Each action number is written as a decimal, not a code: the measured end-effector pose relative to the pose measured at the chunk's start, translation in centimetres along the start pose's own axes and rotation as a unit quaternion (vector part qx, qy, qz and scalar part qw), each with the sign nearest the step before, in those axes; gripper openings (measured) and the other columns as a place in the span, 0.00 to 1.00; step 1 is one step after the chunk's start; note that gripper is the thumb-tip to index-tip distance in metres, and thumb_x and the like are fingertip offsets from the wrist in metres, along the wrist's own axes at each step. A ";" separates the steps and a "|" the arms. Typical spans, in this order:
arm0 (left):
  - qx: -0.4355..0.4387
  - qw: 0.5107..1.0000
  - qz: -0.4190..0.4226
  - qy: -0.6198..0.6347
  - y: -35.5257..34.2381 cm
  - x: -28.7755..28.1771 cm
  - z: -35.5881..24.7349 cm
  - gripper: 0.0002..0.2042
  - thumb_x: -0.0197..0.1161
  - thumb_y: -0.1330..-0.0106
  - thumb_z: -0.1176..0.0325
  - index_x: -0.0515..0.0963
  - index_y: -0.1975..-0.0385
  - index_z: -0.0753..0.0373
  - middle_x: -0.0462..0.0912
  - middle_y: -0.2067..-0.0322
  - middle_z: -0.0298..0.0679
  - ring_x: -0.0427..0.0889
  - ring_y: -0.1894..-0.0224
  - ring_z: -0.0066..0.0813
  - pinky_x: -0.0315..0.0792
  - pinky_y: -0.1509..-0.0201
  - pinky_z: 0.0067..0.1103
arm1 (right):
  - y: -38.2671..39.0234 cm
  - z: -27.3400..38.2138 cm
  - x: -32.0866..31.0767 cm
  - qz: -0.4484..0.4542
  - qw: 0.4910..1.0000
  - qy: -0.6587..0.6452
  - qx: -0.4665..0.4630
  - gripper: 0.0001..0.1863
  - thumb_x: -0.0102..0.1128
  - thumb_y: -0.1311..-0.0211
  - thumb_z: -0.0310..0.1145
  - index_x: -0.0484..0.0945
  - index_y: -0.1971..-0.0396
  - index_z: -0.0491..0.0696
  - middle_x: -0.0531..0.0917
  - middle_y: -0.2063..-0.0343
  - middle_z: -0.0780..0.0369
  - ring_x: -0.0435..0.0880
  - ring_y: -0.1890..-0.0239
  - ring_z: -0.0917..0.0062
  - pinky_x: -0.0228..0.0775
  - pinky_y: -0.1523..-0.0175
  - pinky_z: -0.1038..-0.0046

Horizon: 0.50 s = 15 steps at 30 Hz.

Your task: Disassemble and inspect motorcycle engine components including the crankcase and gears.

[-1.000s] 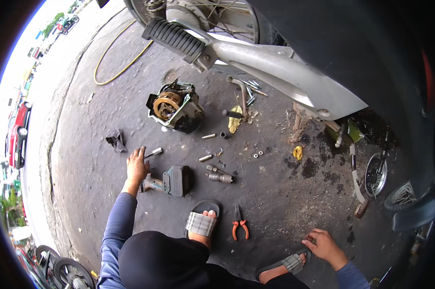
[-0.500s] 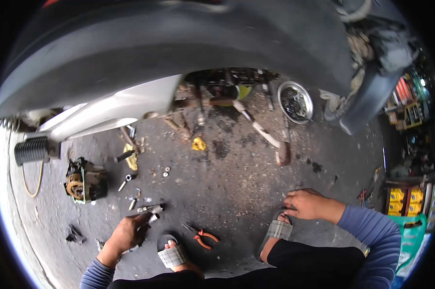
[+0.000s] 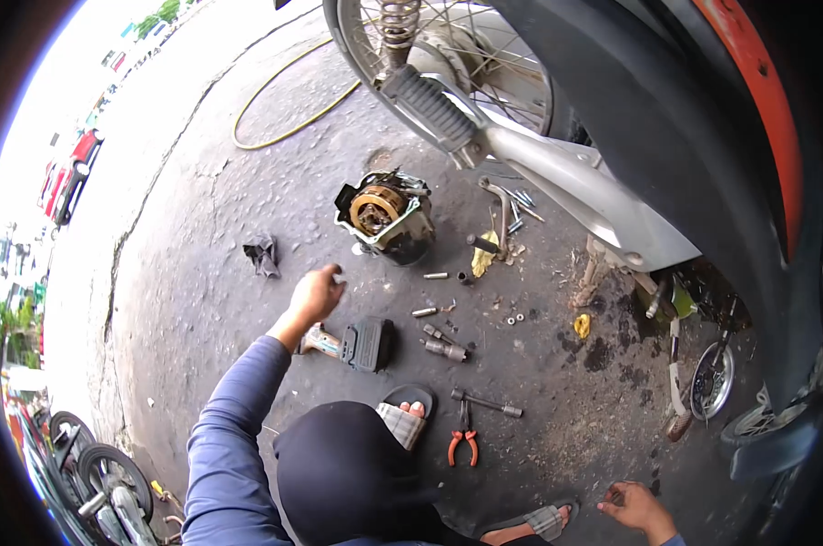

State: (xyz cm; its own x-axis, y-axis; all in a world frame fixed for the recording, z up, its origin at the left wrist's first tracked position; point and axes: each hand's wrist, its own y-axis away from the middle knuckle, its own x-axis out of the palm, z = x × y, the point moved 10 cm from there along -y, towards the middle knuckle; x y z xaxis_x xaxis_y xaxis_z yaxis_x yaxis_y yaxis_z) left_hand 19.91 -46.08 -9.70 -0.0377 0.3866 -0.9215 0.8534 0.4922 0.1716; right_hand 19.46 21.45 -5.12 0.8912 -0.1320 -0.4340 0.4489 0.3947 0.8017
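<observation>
My left hand (image 3: pixel 317 296) is stretched out over the floor with its fingers apart and nothing visible in it. Just below it lies a cordless power tool (image 3: pixel 368 344) with a dark battery end, partly behind my forearm. Beyond the hand stands a greasy engine part (image 3: pixel 384 217) with a round brown face. My right hand (image 3: pixel 637 510) hangs at the lower right beside my sandalled foot, fingers loosely bent and apart, holding nothing visible. Between the hands are a socket wrench (image 3: pixel 489 403), orange-handled pliers (image 3: pixel 463 446) and metal sockets (image 3: pixel 444 347).
A motorcycle (image 3: pixel 557 187) fills the upper right above the floor. A crumpled dark rag (image 3: pixel 262 256) lies left of the engine part. A metal bowl (image 3: pixel 712 380) sits at the right, and another motorcycle (image 3: pixel 116 482) stands at the lower left.
My view has swung left. My left hand has let go of a metal tool and reached outward; a socket wrench now lies beside the pliers. My right hand is off my foot.
</observation>
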 end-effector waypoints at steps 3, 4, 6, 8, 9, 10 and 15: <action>-0.149 0.974 -0.135 -0.109 0.6 -5.1 14.8 0.19 0.58 0.43 0.67 0.71 0.51 0.63 0.80 0.63 0.53 0.80 0.58 0.50 0.74 0.54 0.36 | -3.9 4.2 0.8 0.036 0.997 0.041 -0.052 0.19 0.67 0.50 0.44 0.78 0.68 0.42 0.81 0.72 0.53 0.81 0.65 0.59 0.72 0.57 0.66; -0.180 0.961 -0.140 -0.159 0.6 -5.7 17.7 0.21 0.56 0.43 0.67 0.68 0.48 0.63 0.79 0.62 0.55 0.80 0.59 0.51 0.74 0.54 0.38 | -4.9 5.3 0.9 0.035 0.997 0.044 -0.046 0.19 0.67 0.50 0.44 0.78 0.68 0.42 0.81 0.72 0.53 0.81 0.65 0.59 0.72 0.57 0.66; -0.223 0.950 -0.124 -0.179 -0.9 -5.8 19.4 0.24 0.55 0.43 0.70 0.64 0.44 0.61 0.76 0.54 0.56 0.81 0.59 0.53 0.75 0.56 0.38 | -6.1 8.1 0.7 0.033 0.998 0.010 -0.054 0.20 0.65 0.48 0.45 0.79 0.66 0.42 0.81 0.69 0.52 0.81 0.63 0.60 0.72 0.56 0.67; -0.213 0.947 -0.125 -0.206 -3.4 -5.8 19.4 0.28 0.55 0.44 0.73 0.60 0.40 0.59 0.70 0.48 0.59 0.81 0.61 0.54 0.76 0.58 0.37 | -6.9 9.8 0.8 0.042 0.999 -0.006 -0.033 0.20 0.65 0.47 0.45 0.78 0.66 0.42 0.81 0.68 0.52 0.81 0.63 0.61 0.72 0.56 0.67; -0.194 0.945 -0.133 -0.226 -4.7 -6.1 19.4 0.31 0.55 0.45 0.75 0.58 0.38 0.58 0.67 0.45 0.60 0.81 0.61 0.54 0.77 0.59 0.36 | -7.2 10.7 1.3 0.055 0.998 -0.027 -0.026 0.21 0.64 0.47 0.46 0.78 0.65 0.41 0.81 0.68 0.52 0.81 0.63 0.61 0.72 0.56 0.67; -0.192 0.943 -0.129 -0.240 -5.8 -6.3 20.3 0.38 0.55 0.46 0.77 0.50 0.33 0.54 0.62 0.41 0.61 0.82 0.62 0.53 0.78 0.60 0.36 | -7.6 11.6 1.3 0.050 0.998 -0.035 -0.015 0.21 0.64 0.47 0.46 0.78 0.65 0.41 0.81 0.68 0.52 0.81 0.63 0.61 0.72 0.56 0.67; -0.240 0.932 0.058 -0.264 -9.6 -2.6 24.0 0.31 0.58 0.44 0.72 0.61 0.36 0.49 0.71 0.44 0.42 0.72 0.43 0.44 0.64 0.44 0.51 | -8.3 15.5 1.2 0.046 0.995 -0.010 -0.093 0.22 0.64 0.45 0.47 0.76 0.63 0.42 0.80 0.68 0.54 0.81 0.63 0.65 0.72 0.59 0.68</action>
State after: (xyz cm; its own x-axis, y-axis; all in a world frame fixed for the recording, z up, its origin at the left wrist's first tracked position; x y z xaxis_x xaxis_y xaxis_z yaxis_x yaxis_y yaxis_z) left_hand 24.33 -70.49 -17.34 0.4099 0.0835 -0.9083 0.4999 0.8123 0.3003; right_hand 17.86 3.95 -5.89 0.9299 -0.1046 -0.3526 0.3470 0.5669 0.7472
